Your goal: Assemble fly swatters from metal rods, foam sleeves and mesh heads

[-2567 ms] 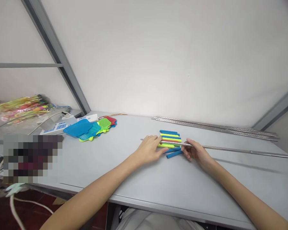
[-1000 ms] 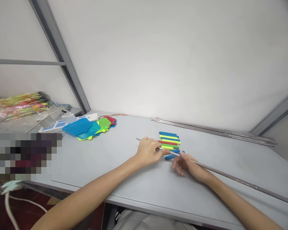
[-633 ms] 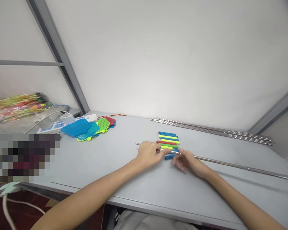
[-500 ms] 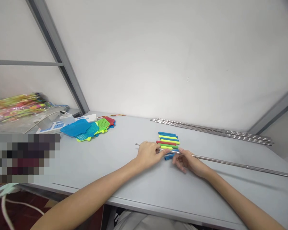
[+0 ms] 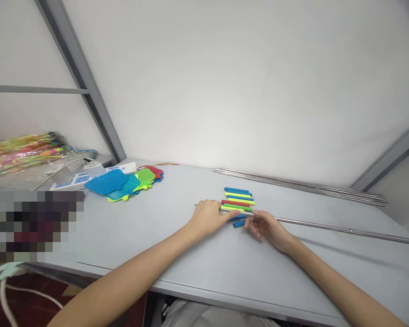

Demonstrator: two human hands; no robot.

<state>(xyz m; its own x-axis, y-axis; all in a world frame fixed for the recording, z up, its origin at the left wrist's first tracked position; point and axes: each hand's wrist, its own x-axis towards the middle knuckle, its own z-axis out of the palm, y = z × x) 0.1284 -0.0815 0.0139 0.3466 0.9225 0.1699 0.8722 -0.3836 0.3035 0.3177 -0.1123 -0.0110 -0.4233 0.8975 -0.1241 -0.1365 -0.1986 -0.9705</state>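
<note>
A long thin metal rod [image 5: 316, 225] runs across the table and past the right edge of the view. My left hand [image 5: 207, 217] is closed on the rod near its left end, which pokes out just beyond the knuckles. Farther right, my right hand [image 5: 267, 229] grips the same rod between thumb and fingers, the other fingers curled below it. Behind and under the rod lie several short coloured tubes, among them a red tube [image 5: 236, 203], a yellow tube [image 5: 241, 200] and a blue tube [image 5: 239, 224] close to my right fingertips.
Several metal rods [image 5: 300, 185] lie along the wall. Flat swatter heads [image 5: 107, 182] in blue, green and red overlap at left, beside white power strips [image 5: 70, 183]. Bagged colourful items [image 5: 27, 150] sit farther left. A grey frame post [image 5: 85, 81] stands at the table's back.
The rod has tilted slightly, its right part now a little higher. Both hands stay on it, and the right fingers have curled in more. The coloured tubes have not visibly moved.
</note>
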